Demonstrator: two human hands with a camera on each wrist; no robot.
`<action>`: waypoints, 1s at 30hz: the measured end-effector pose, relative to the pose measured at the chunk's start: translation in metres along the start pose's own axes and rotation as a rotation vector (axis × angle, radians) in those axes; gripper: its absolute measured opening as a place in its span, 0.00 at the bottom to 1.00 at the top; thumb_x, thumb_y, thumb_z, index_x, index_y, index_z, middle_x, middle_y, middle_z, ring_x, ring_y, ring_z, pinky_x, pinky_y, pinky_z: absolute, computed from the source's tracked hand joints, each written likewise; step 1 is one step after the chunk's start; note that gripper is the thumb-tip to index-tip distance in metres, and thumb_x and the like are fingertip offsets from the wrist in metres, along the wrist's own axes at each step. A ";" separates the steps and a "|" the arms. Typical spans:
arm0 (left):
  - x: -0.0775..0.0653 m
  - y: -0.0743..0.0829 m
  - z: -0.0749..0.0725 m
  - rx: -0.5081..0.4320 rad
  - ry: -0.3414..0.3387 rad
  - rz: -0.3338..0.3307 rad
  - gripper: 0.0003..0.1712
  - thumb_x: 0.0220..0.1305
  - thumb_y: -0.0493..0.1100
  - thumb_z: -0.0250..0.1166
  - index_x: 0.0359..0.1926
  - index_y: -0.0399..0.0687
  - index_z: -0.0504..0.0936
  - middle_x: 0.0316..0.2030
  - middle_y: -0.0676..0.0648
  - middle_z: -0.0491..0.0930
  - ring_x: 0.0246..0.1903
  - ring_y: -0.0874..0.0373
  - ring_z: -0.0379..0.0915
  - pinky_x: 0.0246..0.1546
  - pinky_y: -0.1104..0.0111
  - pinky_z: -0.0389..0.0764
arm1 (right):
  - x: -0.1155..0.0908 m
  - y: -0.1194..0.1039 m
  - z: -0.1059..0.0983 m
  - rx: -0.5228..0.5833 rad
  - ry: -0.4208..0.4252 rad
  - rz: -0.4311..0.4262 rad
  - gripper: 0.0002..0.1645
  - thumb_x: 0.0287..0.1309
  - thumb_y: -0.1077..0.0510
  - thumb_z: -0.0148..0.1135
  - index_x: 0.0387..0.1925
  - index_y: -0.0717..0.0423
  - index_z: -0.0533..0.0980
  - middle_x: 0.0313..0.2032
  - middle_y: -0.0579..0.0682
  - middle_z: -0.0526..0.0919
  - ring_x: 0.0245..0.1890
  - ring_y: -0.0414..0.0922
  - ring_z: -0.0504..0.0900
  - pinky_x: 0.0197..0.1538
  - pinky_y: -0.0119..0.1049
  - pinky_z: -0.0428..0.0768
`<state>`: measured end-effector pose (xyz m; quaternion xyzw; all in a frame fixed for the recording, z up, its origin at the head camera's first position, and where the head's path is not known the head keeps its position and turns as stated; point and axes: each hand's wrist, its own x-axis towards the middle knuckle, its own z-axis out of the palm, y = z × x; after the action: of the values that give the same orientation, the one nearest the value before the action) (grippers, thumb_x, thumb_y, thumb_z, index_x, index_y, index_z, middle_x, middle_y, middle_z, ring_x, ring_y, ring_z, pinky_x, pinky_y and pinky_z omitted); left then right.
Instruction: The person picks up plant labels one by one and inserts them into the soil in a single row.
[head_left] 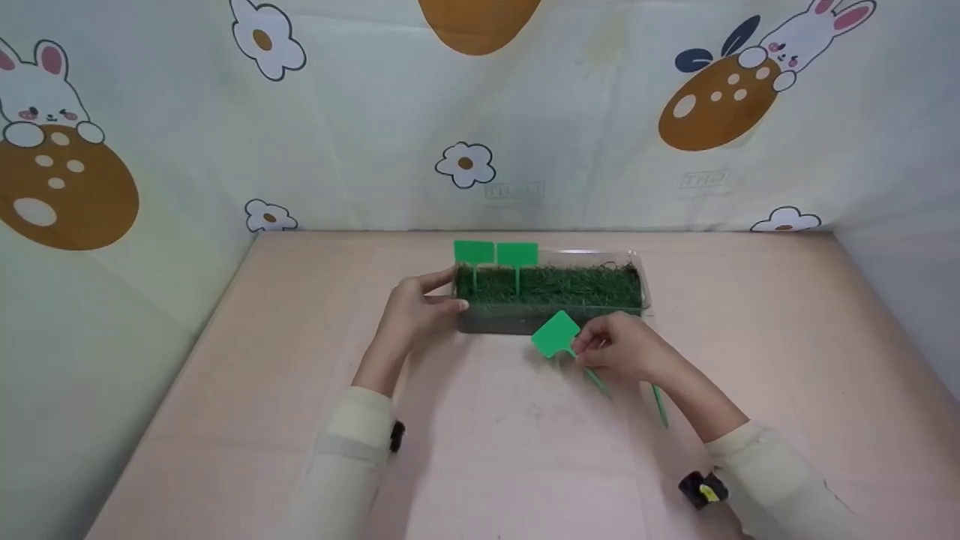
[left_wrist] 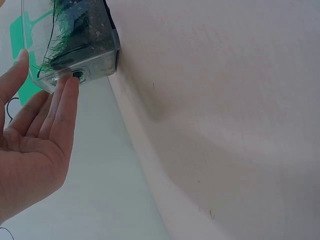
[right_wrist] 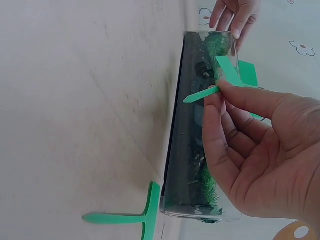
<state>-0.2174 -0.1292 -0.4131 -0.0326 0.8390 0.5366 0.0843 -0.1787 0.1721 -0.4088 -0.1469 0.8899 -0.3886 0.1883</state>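
Pink tabletop (head_left: 262, 337): right hand (head_left: 622, 346), thumb and fingers clamped on a green label (head_left: 555, 335) in front of the grass box (head_left: 495, 322); left hand (head_left: 411, 306) grips the box's end. Label likely light, bendable; hold by stem (head_left: 598, 382).

Two standing green tags (head_left: 517, 253) and the left hand (head_left: 417, 304) crowd the left end of the planter (head_left: 491, 322); the right hand (head_left: 619, 346) obstructs its front right. From above, the grass (head_left: 589, 283) beyond the tags is reachable.
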 end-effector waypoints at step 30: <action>0.001 0.000 0.000 0.013 0.015 -0.018 0.36 0.60 0.38 0.72 0.69 0.57 0.73 0.71 0.48 0.70 0.58 0.54 0.81 0.60 0.61 0.80 | 0.005 -0.020 -0.009 0.117 0.064 -0.039 0.09 0.63 0.65 0.63 0.42 0.68 0.81 0.35 0.54 0.84 0.34 0.39 0.82 0.43 0.35 0.85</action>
<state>-0.2180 -0.1289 -0.4129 -0.0435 0.8427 0.5302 0.0831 -0.1852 0.1623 -0.3895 -0.1404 0.8683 -0.4478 0.1606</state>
